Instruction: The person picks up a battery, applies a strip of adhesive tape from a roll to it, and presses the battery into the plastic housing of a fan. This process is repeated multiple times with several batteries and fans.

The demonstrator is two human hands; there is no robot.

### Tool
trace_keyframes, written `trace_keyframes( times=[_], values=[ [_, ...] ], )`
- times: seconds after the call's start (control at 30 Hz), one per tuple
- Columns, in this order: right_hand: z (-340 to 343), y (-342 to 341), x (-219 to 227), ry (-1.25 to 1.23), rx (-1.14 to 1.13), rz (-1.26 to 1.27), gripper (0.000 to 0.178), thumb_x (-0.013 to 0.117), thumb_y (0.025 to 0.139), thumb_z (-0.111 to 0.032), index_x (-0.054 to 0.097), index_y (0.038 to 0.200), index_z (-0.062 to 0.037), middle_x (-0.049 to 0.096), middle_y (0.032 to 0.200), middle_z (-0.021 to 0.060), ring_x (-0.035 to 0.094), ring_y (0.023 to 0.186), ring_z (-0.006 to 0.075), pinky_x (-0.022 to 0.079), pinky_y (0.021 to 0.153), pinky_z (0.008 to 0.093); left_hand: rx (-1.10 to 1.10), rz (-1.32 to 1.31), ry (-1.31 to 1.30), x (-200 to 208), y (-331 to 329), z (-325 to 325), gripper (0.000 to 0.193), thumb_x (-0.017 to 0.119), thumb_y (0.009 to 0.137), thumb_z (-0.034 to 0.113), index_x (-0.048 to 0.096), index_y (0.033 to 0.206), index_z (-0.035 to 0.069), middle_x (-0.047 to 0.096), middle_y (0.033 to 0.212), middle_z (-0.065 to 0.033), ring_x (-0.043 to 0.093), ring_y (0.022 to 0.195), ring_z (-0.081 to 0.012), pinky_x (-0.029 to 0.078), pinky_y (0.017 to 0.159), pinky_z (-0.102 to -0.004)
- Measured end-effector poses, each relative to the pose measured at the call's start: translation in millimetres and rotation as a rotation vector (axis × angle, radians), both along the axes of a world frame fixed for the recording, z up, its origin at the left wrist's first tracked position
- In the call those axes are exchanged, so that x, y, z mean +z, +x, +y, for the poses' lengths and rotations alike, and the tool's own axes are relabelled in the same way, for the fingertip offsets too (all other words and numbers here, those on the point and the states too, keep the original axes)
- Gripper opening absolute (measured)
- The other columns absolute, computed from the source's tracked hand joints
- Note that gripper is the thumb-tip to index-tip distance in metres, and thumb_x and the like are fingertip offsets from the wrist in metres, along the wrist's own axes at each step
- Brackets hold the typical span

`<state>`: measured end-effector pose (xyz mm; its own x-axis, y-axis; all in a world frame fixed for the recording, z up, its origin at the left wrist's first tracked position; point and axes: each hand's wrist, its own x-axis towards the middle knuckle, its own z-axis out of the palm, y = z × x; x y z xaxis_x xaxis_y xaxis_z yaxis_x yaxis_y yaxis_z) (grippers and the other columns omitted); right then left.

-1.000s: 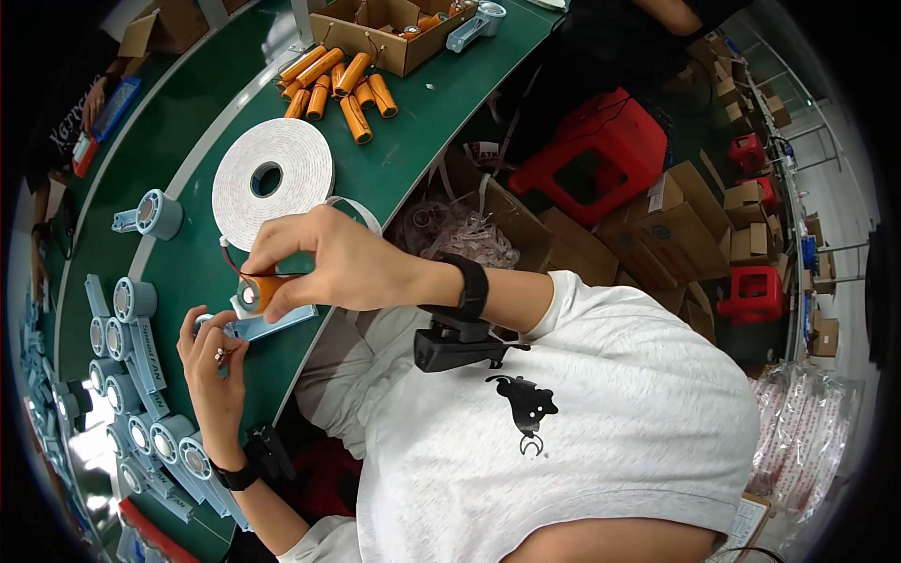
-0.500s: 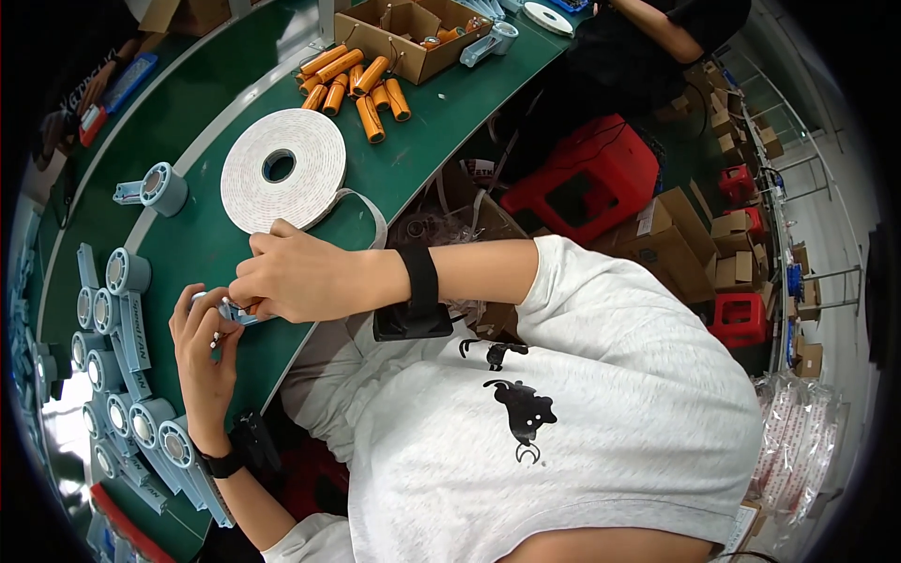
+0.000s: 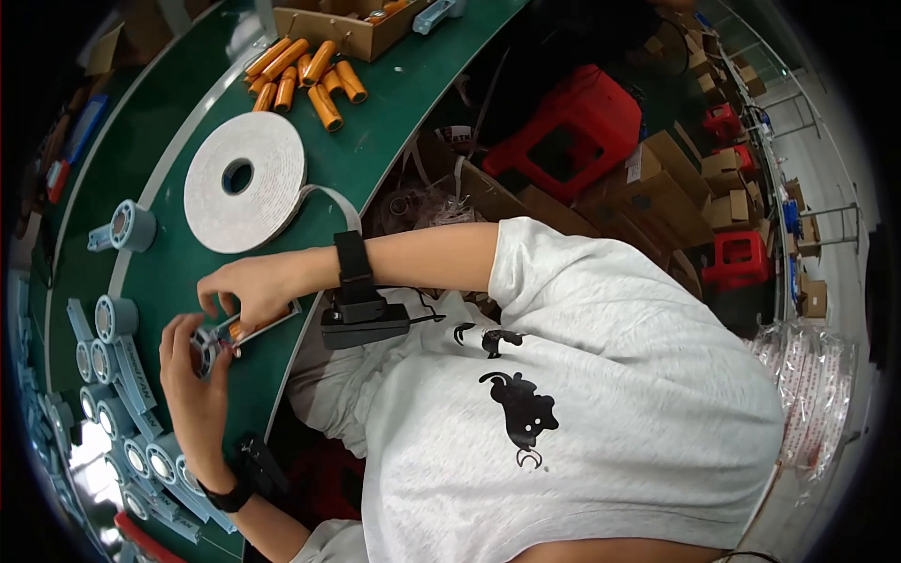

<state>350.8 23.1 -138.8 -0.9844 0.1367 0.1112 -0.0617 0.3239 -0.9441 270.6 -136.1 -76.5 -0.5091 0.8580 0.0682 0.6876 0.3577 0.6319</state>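
Note:
My left hand (image 3: 194, 394) is closed around the round head of a small light-blue handheld fan (image 3: 204, 349), its handle casing open. An orange cylindrical battery (image 3: 275, 322) lies along that casing, partly hidden by my right hand (image 3: 258, 286). The bent fingers of my right hand grip the battery near the fan head. Thin wires show between the two hands, too small to make out clearly. Just beyond my right hand, a large roll of white tape (image 3: 246, 183) lies flat, its loose end trailing toward the table edge.
Several orange batteries (image 3: 305, 73) are piled by a cardboard box (image 3: 352, 33) at the back. Rows of light-blue fan parts (image 3: 117, 375) lie left of my hands; another fan (image 3: 131, 226) lies apart. Red stools (image 3: 572, 131) and cartons (image 3: 648, 197) stand right of the green table (image 3: 375, 122).
My right hand has shifted along the fan, its fingers lifting and re-bending, and the battery in the handle now shows more. The whole view has moved, with table items sliding left.

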Motion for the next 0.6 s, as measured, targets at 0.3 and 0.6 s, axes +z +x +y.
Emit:
trace_keyframes(
  times=[0.3,0.6],
  values=[
    [150.6,80.5,46.6,0.47,-0.811,-0.048,0.016,0.063,0.074,-0.015,0.062,0.081,0.0004,0.062,0.076,0.016,0.061,0.071,0.0289,0.049,0.065,0.0334,-0.066,0.358,0.124,88.6,-170.8,105.7,0.038,0.068,0.063,0.001,0.057,0.099,-0.003,0.059,0.077,-0.0075,0.054,0.065,-0.0113,0.043,0.056,-0.0244],
    [136.7,17.7,7.4,0.88,-0.861,-0.294,0.022,0.059,0.076,-0.016,0.059,0.067,0.004,0.061,0.068,0.0194,0.064,0.064,0.0275,0.05,0.057,0.0355,0.216,0.81,-0.131,-46.7,-290.3,222.6,0.054,0.073,0.066,0.022,0.051,0.108,-0.004,0.055,0.103,-0.0205,0.052,0.095,-0.0362,0.042,0.079,-0.0392]
  ],
)
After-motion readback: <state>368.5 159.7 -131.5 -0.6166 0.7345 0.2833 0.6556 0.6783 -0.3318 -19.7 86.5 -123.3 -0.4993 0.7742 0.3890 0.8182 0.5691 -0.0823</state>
